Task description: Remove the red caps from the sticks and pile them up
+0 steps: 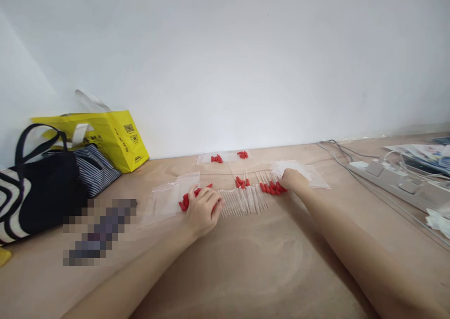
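Observation:
Thin clear glass dropper tubes (242,202) lie side by side in a row on the wooden table. My left hand (204,211) is curled at the row's left end, with a bit of a red rubber bulb (214,208) showing between its fingers. More loose red bulbs (183,203) lie beside and partly under that hand. My right hand (295,181) has its fingers pinched together at the right end of a group of red-bulbed droppers (271,188); what they grip is hidden. A few droppers with red bulbs (241,183) rest just behind the row.
Clear plastic bags (168,198) lie on the left, at right (318,176) and at the back, where one carries red-bulbed droppers (216,159). A yellow bag (130,143) and a black bag (45,188) stand left. A power strip (393,188) with cables lies right.

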Demonstrator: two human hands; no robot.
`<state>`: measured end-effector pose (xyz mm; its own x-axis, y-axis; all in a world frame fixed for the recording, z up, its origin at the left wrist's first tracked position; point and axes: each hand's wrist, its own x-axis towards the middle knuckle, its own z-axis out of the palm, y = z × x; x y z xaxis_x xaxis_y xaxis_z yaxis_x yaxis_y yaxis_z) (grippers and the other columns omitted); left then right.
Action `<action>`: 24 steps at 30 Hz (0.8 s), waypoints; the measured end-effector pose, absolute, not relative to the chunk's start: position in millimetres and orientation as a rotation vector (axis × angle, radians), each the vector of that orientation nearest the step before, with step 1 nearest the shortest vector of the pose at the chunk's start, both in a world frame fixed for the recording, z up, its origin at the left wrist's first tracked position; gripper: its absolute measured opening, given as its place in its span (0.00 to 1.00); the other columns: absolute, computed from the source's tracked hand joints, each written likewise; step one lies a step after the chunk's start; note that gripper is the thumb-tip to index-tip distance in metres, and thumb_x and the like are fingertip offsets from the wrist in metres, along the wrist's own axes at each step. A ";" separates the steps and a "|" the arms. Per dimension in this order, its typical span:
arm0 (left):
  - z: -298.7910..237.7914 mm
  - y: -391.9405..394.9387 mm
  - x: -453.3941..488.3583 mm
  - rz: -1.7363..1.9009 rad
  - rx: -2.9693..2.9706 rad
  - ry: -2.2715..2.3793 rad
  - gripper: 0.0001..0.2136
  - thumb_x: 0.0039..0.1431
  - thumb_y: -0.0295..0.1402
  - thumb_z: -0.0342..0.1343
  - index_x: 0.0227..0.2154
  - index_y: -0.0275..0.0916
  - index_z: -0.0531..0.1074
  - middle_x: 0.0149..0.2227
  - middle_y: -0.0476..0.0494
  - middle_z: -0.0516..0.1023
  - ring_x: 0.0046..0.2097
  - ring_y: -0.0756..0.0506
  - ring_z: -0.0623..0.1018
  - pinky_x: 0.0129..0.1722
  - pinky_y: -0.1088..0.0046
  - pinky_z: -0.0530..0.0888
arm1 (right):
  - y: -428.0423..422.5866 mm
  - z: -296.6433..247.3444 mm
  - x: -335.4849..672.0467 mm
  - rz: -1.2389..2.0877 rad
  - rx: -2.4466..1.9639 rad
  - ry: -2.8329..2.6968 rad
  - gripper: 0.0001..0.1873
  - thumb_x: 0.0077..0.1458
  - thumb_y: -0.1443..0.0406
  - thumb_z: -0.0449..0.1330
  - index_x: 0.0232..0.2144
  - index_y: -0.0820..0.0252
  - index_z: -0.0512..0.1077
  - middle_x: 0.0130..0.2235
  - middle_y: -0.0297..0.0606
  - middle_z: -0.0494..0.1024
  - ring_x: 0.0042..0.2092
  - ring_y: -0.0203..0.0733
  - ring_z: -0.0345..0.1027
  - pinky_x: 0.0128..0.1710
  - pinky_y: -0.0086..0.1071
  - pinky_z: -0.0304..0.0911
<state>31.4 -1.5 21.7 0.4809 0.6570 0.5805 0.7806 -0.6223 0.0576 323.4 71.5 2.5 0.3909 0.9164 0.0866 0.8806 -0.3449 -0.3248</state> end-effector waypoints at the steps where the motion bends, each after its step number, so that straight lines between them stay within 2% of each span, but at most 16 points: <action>1: 16.6 -8.7 32.0 -0.868 -2.534 -1.200 0.10 0.58 0.33 0.43 0.25 0.40 0.66 0.29 0.49 0.74 0.38 0.46 0.71 0.51 0.57 0.50 | 72.5 1.8 324.0 0.194 -2.341 -1.576 0.07 0.36 0.69 0.60 0.24 0.63 0.73 0.30 0.48 0.75 0.33 0.46 0.69 0.28 0.33 0.60; 4: 4.3 -17.2 31.7 -0.928 -2.540 -1.206 0.10 0.57 0.32 0.43 0.24 0.39 0.66 0.27 0.49 0.74 0.37 0.47 0.71 0.50 0.57 0.50 | 75.8 -1.1 326.2 0.311 -2.337 -1.611 0.02 0.36 0.70 0.59 0.19 0.62 0.72 0.25 0.45 0.74 0.30 0.44 0.69 0.27 0.31 0.59; 7: -1.1 -14.6 30.7 -0.945 -2.543 -1.236 0.09 0.57 0.32 0.44 0.24 0.40 0.67 0.27 0.50 0.74 0.37 0.47 0.71 0.50 0.56 0.50 | 78.7 -5.3 327.5 0.383 -2.292 -1.629 0.03 0.37 0.70 0.58 0.18 0.62 0.72 0.23 0.42 0.74 0.29 0.42 0.69 0.27 0.28 0.58; 10: -1.2 -12.0 30.4 -0.955 -2.549 -1.252 0.09 0.57 0.32 0.45 0.24 0.40 0.67 0.28 0.50 0.74 0.38 0.47 0.70 0.50 0.56 0.50 | 80.6 -9.3 326.2 0.403 -2.235 -1.602 0.08 0.38 0.70 0.57 0.26 0.62 0.73 0.26 0.41 0.75 0.32 0.42 0.69 0.28 0.27 0.58; 14: -0.2 -12.4 30.9 -0.948 -2.560 -1.257 0.09 0.57 0.31 0.46 0.24 0.40 0.67 0.28 0.50 0.74 0.38 0.47 0.70 0.50 0.56 0.50 | 81.6 -7.6 323.8 0.373 -2.157 -1.525 0.18 0.41 0.69 0.55 0.38 0.66 0.70 0.36 0.48 0.75 0.39 0.45 0.68 0.32 0.28 0.58; 17: -0.5 -12.2 30.7 -0.942 -2.552 -1.263 0.08 0.56 0.31 0.46 0.24 0.40 0.67 0.28 0.50 0.74 0.38 0.47 0.70 0.50 0.56 0.50 | 80.5 0.4 321.5 0.375 -2.072 -1.491 0.18 0.44 0.69 0.54 0.40 0.68 0.69 0.38 0.51 0.74 0.42 0.47 0.67 0.35 0.29 0.57; 19: -1.3 -11.3 29.9 -0.931 -2.555 -1.265 0.08 0.56 0.32 0.46 0.25 0.40 0.67 0.28 0.50 0.74 0.39 0.47 0.70 0.50 0.56 0.50 | 76.5 5.7 316.2 0.413 -1.979 -1.504 0.15 0.46 0.69 0.52 0.38 0.68 0.70 0.36 0.48 0.74 0.41 0.45 0.67 0.36 0.30 0.57; 24: -4.5 -8.7 29.3 -0.921 -2.574 -1.262 0.06 0.55 0.31 0.48 0.26 0.40 0.68 0.29 0.50 0.75 0.39 0.46 0.70 0.50 0.56 0.49 | 45.7 2.3 282.3 0.596 -1.649 -1.606 0.12 0.52 0.65 0.48 0.34 0.62 0.69 0.26 0.36 0.74 0.31 0.36 0.67 0.32 0.27 0.59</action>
